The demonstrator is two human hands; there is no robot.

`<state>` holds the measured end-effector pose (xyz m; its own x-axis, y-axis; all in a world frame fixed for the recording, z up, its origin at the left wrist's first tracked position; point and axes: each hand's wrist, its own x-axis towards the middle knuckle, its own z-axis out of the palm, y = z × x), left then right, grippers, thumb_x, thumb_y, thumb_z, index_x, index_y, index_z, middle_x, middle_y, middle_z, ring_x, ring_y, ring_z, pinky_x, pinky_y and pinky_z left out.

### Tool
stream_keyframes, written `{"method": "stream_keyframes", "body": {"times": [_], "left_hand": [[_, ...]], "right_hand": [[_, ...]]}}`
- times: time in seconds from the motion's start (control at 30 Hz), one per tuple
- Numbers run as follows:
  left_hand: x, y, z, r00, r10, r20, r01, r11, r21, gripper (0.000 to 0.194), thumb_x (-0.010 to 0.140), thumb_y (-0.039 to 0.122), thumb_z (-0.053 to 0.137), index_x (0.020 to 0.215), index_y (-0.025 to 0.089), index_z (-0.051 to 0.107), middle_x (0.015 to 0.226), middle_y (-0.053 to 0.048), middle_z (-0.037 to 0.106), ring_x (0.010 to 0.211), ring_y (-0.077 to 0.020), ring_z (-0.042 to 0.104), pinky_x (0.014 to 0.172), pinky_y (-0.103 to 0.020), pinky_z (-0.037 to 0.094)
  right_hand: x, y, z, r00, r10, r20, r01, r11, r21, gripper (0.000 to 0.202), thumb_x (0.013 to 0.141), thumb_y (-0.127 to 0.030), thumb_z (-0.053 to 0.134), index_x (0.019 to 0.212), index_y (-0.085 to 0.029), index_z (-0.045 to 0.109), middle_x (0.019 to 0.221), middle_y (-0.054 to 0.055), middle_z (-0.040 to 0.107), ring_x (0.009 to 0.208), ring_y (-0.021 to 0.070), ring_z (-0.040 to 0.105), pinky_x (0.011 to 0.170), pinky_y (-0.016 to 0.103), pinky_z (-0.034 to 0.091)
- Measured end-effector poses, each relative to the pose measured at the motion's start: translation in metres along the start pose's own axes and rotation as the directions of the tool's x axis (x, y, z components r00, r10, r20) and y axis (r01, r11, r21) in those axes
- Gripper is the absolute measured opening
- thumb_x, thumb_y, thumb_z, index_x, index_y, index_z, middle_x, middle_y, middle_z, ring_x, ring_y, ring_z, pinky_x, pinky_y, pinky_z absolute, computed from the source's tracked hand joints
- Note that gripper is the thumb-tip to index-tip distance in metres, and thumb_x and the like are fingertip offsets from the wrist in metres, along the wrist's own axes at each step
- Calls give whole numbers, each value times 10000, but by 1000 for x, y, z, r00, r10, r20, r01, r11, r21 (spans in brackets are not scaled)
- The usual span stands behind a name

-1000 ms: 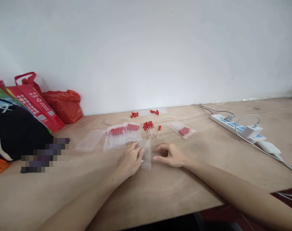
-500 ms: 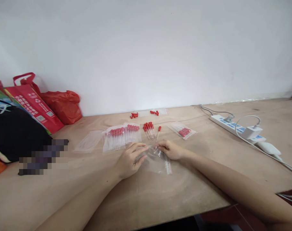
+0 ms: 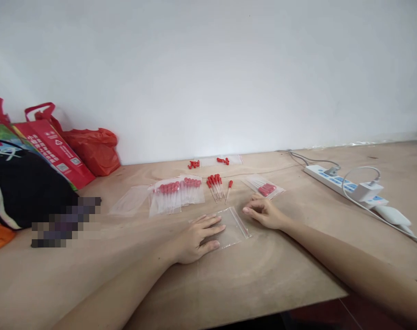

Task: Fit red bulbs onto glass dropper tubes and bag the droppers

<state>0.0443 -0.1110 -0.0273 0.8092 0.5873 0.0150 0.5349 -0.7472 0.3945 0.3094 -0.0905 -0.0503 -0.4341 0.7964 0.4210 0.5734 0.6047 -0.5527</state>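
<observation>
My left hand (image 3: 202, 239) lies flat, fingers spread, on a clear zip-lock bag (image 3: 230, 229) on the table, holding nothing. The bag looks flat, with its zip strip at the right end. To the bag's right, my right hand (image 3: 265, 213) is loosely curled with a gap between thumb and fingers; nothing shows in it. Just beyond the bag lie several red-bulbed droppers (image 3: 215, 185) side by side, and one single dropper (image 3: 229, 190) a little to their right. Past my right hand sits a bag of droppers (image 3: 265, 187).
Filled dropper bags (image 3: 169, 195) overlap at left, beside a clear plastic bag (image 3: 130, 200). Small red bulbs (image 3: 194, 164) lie near the wall. A white power strip (image 3: 344, 181) with cables is on the right. Red bags (image 3: 93, 149) and a black bag (image 3: 29, 188) stand at left.
The clear zip-lock bag now lies flatter and turned, with my left hand spread on it. My right hand has let go of it and moved right.
</observation>
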Motion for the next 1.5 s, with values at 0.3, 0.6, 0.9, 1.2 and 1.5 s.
{"method": "stream_keyframes", "body": {"times": [0.3,0.6,0.9,1.2,1.5], "left_hand": [[1,1,-1,1000,8,-27,-9,999,-45,400,843,370,442,1238,322,400,1355,-2,330,1265,-207,249,1028,-447,208],[0,0,0,1000,-18,13,17,1000,13,414,854,406,398,1258,319,373,1373,-7,297,1272,-201,231,1035,-436,200],[1,1,0,999,-35,-19,35,999,-9,439,840,402,427,1262,291,379,1365,-28,315,1260,-224,258,1022,-447,228],[0,-1,2,998,-40,-43,39,999,-27,513,846,398,414,1320,272,266,1380,-35,286,1255,-211,266,1020,-408,250],[-2,-13,-7,997,-31,-78,26,998,-66,525,833,385,448,1314,265,276,1355,-17,337,1220,-194,336,1002,-369,294]], "right_hand": [[-9,-11,-7,972,-171,162,171,985,15,335,829,-405,418,716,-203,660,785,52,589,747,153,492,737,332,357],[-12,-17,-3,968,-228,104,221,973,73,241,800,-352,487,879,-207,662,814,67,618,769,165,526,739,340,398],[-14,-26,0,934,-256,249,196,950,243,292,765,-340,524,991,-174,606,1025,95,608,1005,186,533,854,327,413],[-11,-22,1,849,-382,365,373,923,97,531,703,-395,589,1190,-209,489,1232,106,476,1145,214,420,985,396,245],[-9,-24,-5,855,-305,420,349,937,-28,641,704,-473,567,1280,-289,356,1424,88,136,1267,274,203,991,475,112]]}}
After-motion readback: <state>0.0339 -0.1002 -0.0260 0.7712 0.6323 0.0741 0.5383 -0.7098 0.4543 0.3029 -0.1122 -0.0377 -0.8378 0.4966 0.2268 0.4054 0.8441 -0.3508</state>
